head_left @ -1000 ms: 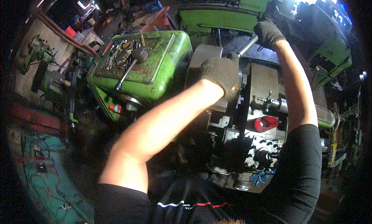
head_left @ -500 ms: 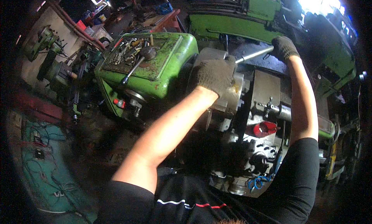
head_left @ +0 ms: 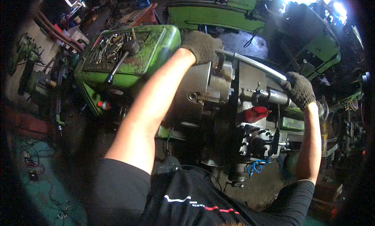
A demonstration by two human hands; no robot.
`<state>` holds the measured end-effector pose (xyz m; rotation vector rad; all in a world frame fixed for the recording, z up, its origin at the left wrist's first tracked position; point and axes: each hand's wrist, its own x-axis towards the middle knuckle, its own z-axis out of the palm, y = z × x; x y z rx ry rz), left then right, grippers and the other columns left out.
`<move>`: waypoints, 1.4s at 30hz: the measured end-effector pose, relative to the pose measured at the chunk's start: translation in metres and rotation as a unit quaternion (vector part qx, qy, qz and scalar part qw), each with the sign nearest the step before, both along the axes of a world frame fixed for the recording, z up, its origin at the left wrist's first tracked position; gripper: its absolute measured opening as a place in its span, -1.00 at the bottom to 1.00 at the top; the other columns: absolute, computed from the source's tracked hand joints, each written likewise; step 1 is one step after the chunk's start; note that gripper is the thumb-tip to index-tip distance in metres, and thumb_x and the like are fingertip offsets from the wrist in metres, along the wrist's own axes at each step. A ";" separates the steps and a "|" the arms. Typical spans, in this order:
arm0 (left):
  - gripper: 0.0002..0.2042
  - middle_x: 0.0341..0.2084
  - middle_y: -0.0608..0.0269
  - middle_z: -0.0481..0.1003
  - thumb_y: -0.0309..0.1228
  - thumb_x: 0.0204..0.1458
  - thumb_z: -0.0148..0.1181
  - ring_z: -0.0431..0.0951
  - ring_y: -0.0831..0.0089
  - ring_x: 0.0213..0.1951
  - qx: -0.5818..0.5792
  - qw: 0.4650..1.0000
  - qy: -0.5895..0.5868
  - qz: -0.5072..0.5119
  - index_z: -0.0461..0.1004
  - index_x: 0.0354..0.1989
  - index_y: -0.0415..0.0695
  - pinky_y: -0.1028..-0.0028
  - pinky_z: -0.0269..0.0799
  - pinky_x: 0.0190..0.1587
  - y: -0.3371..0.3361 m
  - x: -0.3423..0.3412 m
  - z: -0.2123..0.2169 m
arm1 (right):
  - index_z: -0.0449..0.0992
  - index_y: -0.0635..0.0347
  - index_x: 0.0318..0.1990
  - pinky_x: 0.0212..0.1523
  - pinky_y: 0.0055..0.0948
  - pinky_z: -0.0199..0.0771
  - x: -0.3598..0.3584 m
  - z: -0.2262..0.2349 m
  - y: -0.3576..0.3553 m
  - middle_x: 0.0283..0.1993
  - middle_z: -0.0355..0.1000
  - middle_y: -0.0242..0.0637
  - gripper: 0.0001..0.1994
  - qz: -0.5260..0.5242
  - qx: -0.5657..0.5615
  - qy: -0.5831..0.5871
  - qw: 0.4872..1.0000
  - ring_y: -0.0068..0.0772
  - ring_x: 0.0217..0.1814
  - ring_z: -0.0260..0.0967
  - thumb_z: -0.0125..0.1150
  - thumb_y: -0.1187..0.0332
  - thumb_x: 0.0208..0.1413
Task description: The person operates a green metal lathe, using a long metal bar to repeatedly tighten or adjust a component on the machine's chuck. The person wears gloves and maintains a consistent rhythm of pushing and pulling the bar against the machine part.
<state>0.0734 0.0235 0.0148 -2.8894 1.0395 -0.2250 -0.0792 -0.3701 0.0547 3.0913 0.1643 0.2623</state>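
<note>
Both my hands wear dark knitted gloves. My left hand [head_left: 201, 47] is closed at the left end of a long bright metal bar [head_left: 259, 65], at the top far side of the lathe chuck [head_left: 191, 85]. Its fingertips are mostly hidden behind the glove. Wrapped around the bar's other end is my right hand [head_left: 300, 88], above the tailstock side. The bar slopes from the chuck toward the right and nearer to me. A round key socket [head_left: 193, 97] shows on the chuck's near side, and stepped jaws [head_left: 218, 87] stick out of its right face.
Tools lie on the green headstock [head_left: 152, 69], beside a ball-ended lever [head_left: 117, 65]. A red object [head_left: 256, 114] rests by the tool post [head_left: 256, 140]. A blue coiled hose [head_left: 256, 166] hangs nearer me. Another green machine [head_left: 211, 18] stands behind.
My right hand has swung the bar's far end nearer to me. My left hand has shifted to the chuck's far top side. The chuck has turned, and the view has shifted.
</note>
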 end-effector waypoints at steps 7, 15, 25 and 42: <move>-0.69 -0.24 -0.05 0.74 -0.05 0.16 0.29 0.78 -0.10 -0.14 -0.045 0.996 -0.008 -0.077 0.66 -0.04 0.09 -0.08 0.68 -0.07 0.001 0.006 -0.007 | 0.70 0.17 0.08 0.13 0.04 0.61 -0.031 -0.001 0.006 0.11 0.66 0.04 -0.43 -0.129 -0.027 -0.001 0.991 0.18 0.15 0.64 0.23 -0.20 0.35; -0.74 -0.31 -0.09 0.74 -0.08 0.11 0.27 0.79 -0.10 -0.22 -0.067 0.967 -0.071 -0.235 0.71 -0.23 0.06 -0.02 0.68 -0.17 0.000 0.068 -0.009 | 0.66 0.16 -0.02 -0.05 0.12 0.58 -0.169 -0.017 0.182 -0.11 0.64 0.08 -0.58 -0.285 -0.012 -0.014 0.958 0.29 -0.01 0.61 0.26 -0.06 0.39; -0.78 -0.27 0.13 0.79 -0.25 0.23 0.21 0.81 0.09 -0.15 -0.078 0.990 -0.078 -0.086 0.81 -0.23 0.06 0.03 0.62 -0.18 -0.017 0.021 -0.004 | 0.54 0.29 0.24 -0.03 -0.24 0.64 -0.173 0.013 0.123 -0.11 0.63 -0.19 -0.48 -0.188 0.321 0.271 0.888 -0.34 -0.12 0.57 0.40 0.06 0.33; -0.83 -0.17 0.01 0.73 -0.31 0.19 0.30 0.75 -0.02 -0.06 -0.004 0.991 -0.117 -0.070 0.75 -0.14 0.00 0.02 0.70 0.01 -0.032 0.032 -0.017 | 0.53 0.23 0.20 -0.30 -0.43 0.57 -0.152 -0.030 0.143 -0.15 0.57 -0.35 -0.56 -0.147 0.687 0.332 0.629 -0.49 -0.30 0.51 0.45 0.31 0.21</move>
